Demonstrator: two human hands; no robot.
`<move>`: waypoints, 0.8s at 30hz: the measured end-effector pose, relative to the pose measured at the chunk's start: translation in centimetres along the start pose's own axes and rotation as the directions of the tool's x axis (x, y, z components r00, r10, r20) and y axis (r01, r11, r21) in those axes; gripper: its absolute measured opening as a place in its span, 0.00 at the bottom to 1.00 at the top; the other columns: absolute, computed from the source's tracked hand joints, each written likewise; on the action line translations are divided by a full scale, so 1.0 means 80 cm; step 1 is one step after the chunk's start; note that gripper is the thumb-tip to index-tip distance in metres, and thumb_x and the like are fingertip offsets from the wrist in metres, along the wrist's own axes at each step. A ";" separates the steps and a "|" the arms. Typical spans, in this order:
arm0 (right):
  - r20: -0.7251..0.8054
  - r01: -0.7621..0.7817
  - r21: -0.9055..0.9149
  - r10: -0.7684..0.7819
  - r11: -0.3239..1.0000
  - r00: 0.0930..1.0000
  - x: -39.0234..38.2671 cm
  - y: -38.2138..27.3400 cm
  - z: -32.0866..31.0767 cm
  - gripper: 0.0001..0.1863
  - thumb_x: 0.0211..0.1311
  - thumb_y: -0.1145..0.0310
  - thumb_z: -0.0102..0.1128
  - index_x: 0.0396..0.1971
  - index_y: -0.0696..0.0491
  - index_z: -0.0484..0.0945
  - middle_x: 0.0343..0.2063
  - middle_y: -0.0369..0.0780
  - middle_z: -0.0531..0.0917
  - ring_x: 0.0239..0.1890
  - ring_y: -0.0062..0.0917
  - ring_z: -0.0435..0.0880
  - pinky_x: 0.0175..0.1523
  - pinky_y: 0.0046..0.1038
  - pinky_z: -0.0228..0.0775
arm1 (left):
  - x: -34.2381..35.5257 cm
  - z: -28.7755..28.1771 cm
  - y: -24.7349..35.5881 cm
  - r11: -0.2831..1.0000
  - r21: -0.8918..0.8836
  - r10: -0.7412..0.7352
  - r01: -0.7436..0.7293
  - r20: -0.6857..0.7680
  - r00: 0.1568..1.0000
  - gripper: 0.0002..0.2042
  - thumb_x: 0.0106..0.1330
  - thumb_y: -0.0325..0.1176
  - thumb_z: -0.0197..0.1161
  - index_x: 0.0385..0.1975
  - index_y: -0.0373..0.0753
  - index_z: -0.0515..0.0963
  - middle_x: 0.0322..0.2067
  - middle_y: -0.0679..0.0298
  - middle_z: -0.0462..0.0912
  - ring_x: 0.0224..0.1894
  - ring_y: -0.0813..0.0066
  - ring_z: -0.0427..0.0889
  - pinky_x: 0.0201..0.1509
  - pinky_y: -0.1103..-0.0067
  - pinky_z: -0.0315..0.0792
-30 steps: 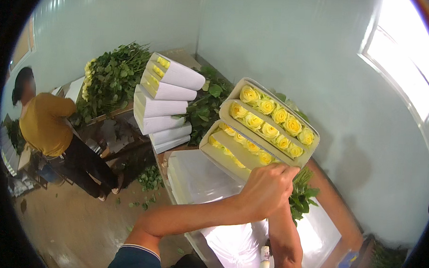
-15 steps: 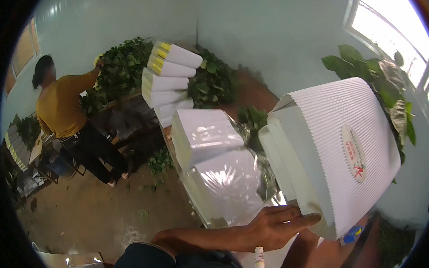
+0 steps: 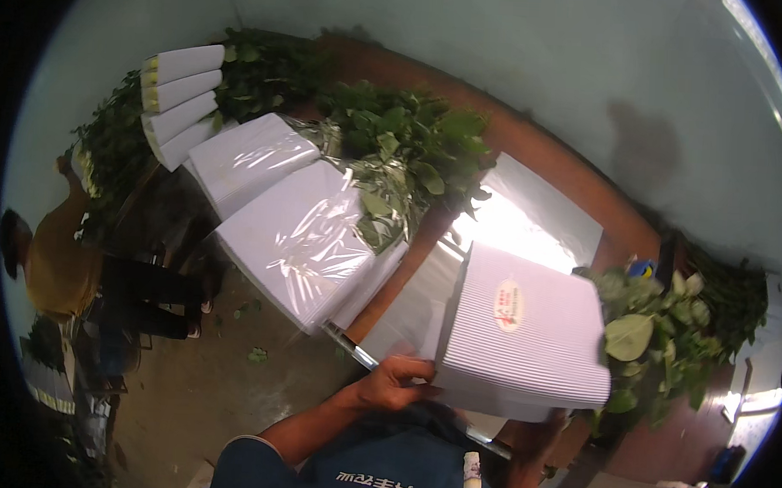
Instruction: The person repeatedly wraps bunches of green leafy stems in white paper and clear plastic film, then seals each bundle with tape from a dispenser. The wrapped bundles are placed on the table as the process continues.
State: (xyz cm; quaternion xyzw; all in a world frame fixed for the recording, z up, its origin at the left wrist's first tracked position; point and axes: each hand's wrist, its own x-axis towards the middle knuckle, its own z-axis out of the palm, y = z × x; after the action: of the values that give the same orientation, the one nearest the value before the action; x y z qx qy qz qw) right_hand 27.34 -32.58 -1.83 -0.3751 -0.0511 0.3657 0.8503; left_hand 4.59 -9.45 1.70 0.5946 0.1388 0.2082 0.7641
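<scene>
My left hand (image 3: 398,379) is closed on the lower left edge of a white corrugated flower package (image 3: 522,333) with an oval label. Leafy stems (image 3: 631,342) stick out from its right side. My right hand (image 3: 549,430) is at the package's lower right, its fingers hidden underneath. Below the package lie a shiny translucent sheet (image 3: 541,207) and a metal bar (image 3: 351,351) along the front of the wooden table (image 3: 603,183). Plastic-wrapped white bundles (image 3: 286,239) with foliage rest to the left. A cigarette (image 3: 472,479) juts into the lower edge of the view.
White packages (image 3: 180,86) showing yellow tips stand at the back left among piles of green stems (image 3: 396,122). A person (image 3: 63,269) in a mustard top works at the left. More greenery (image 3: 720,293) lies at the right, by a pale wall (image 3: 539,41).
The package has turned over from roses facing up to its corrugated side on top, and has come down lower over the sheet. The view has swung round, showing more of the table.
</scene>
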 end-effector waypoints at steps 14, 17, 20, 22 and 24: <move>-0.398 -0.508 -0.583 0.323 0.634 0.859 0.031 0.018 0.102 0.24 0.74 0.67 0.63 0.61 0.68 0.71 0.47 0.46 0.85 0.48 0.30 0.86 0.58 0.35 0.79 | 0.100 -0.099 -0.058 0.908 -0.281 -0.394 0.312 -0.314 0.864 0.11 0.71 0.29 0.64 0.48 0.30 0.82 0.40 0.68 0.83 0.43 0.83 0.79 0.48 0.83 0.73; 0.022 0.055 -0.964 -0.126 0.261 0.992 0.102 -0.004 0.123 0.16 0.75 0.72 0.57 0.57 0.62 0.77 0.49 0.46 0.86 0.51 0.25 0.83 0.57 0.29 0.75 | 0.170 -0.109 -0.057 0.934 -0.214 -0.345 0.286 -0.333 0.878 0.10 0.72 0.31 0.62 0.43 0.31 0.83 0.35 0.73 0.79 0.37 0.87 0.73 0.42 0.84 0.69; 0.439 0.436 -0.897 -0.027 -0.075 0.898 0.223 0.017 0.149 0.18 0.75 0.69 0.56 0.59 0.61 0.77 0.56 0.49 0.82 0.61 0.38 0.79 0.68 0.34 0.66 | 0.227 -0.135 -0.094 0.947 -0.211 -0.309 0.244 -0.371 0.876 0.11 0.74 0.35 0.62 0.44 0.32 0.83 0.33 0.72 0.82 0.35 0.86 0.76 0.40 0.83 0.71; 0.405 0.413 -0.905 0.088 -0.099 0.910 0.289 0.034 0.119 0.17 0.77 0.64 0.55 0.52 0.62 0.80 0.48 0.51 0.84 0.53 0.41 0.82 0.61 0.35 0.71 | 0.220 -0.114 -0.066 0.994 0.058 -0.039 0.089 -0.581 0.813 0.12 0.75 0.34 0.61 0.46 0.31 0.82 0.34 0.69 0.83 0.37 0.82 0.78 0.44 0.81 0.73; 0.301 0.315 -0.943 0.130 -0.103 0.945 0.333 0.041 0.115 0.17 0.76 0.61 0.56 0.48 0.61 0.82 0.45 0.53 0.84 0.50 0.47 0.83 0.58 0.40 0.72 | 0.194 -0.092 -0.015 0.967 0.254 0.104 0.032 -0.503 0.858 0.12 0.76 0.33 0.61 0.49 0.31 0.82 0.36 0.64 0.84 0.40 0.78 0.80 0.48 0.78 0.75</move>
State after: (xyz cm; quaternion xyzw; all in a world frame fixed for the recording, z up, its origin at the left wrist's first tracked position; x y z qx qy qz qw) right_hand 41.48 -8.01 -2.51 -0.8146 -0.4582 0.1970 0.2959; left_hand 14.95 4.02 -0.74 0.6127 0.3510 0.3538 0.6134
